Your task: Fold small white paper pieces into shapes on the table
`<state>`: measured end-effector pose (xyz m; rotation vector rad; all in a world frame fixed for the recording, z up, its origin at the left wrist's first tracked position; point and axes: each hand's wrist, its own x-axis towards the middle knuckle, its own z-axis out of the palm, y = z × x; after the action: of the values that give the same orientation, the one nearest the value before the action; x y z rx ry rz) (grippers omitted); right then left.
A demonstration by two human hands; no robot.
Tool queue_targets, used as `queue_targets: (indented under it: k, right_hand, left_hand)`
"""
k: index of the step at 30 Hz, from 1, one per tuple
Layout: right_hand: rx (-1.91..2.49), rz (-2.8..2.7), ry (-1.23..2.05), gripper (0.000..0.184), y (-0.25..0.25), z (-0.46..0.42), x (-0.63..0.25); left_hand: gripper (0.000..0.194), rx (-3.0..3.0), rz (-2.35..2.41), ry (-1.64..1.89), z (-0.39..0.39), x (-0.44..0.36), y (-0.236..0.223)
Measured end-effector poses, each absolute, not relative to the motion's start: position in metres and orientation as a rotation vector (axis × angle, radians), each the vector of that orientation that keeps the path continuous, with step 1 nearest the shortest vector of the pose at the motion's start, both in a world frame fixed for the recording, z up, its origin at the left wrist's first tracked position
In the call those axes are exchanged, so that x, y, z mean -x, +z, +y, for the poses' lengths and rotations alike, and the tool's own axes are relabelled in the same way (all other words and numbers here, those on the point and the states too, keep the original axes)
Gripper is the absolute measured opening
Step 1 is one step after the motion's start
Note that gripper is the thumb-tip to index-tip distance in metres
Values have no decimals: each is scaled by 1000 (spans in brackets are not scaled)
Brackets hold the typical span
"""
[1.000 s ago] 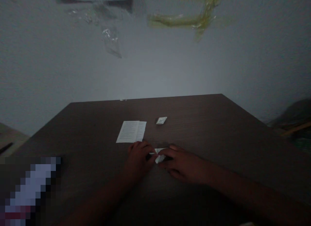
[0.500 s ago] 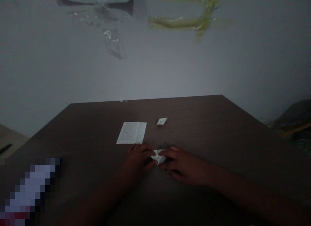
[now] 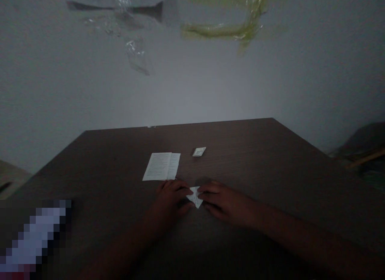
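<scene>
Between my hands, low on the dark table [image 3: 240, 151], is a small piece of folded printed paper [image 3: 196, 198], its near end coming to a point. My left hand [image 3: 172, 197] grips its left side, fingertips on top and thumb at the near edge. From the right, my right hand [image 3: 225, 203] holds the other side with curled fingers. Parts of the paper's sides are hidden under the fingertips. Beyond it lies a small folded paper piece [image 3: 199, 152], shaped like a diamond. Two overlapping printed sheets [image 3: 159, 166] rest flat just past my left hand.
A pixelated, pale long object [image 3: 39, 236] fills the lower left. The wall [image 3: 192, 87] behind the table carries clear and yellowish tape [image 3: 222, 31]. Dark objects, hard to make out, stand past the table's right edge.
The folded paper between my hands has flattened and spread into a pointed shape. My fingertips have drawn slightly apart. The sheets and the diamond-shaped piece stay where they were.
</scene>
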<state>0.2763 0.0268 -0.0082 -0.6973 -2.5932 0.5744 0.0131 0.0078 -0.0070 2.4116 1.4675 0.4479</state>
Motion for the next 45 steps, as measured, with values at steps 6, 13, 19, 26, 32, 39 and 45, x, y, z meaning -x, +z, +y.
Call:
queue_targets:
  k: [6, 13, 19, 26, 32, 39, 45]
  right_hand:
    - [832, -2484, 641, 38, -18, 31, -268]
    - [815, -2396, 655, 27, -21, 34, -267]
    - [831, -2420, 733, 13, -16, 35, -269]
    - [826, -2444, 697, 13, -18, 36, -262]
    - [900, -2448, 669, 12, -23, 35, -258]
    - [873, -2466, 631, 12, -22, 35, -258]
    - [890, -2453, 612, 12, -25, 35, -258]
  left_hand:
    - [35, -2377, 1402, 486, 7, -11, -5]
    - [31, -2375, 1278, 422, 7, -9, 11]
    - [18, -2378, 1288, 387, 0, -17, 20]
    - [19, -2372, 1336, 420, 3, -20, 6]
    - [26, -2300, 1329, 409, 4, -18, 6]
    - [29, -2316, 1309, 420, 4, -18, 9]
    - [29, -2298, 1292, 355, 3, -18, 13]
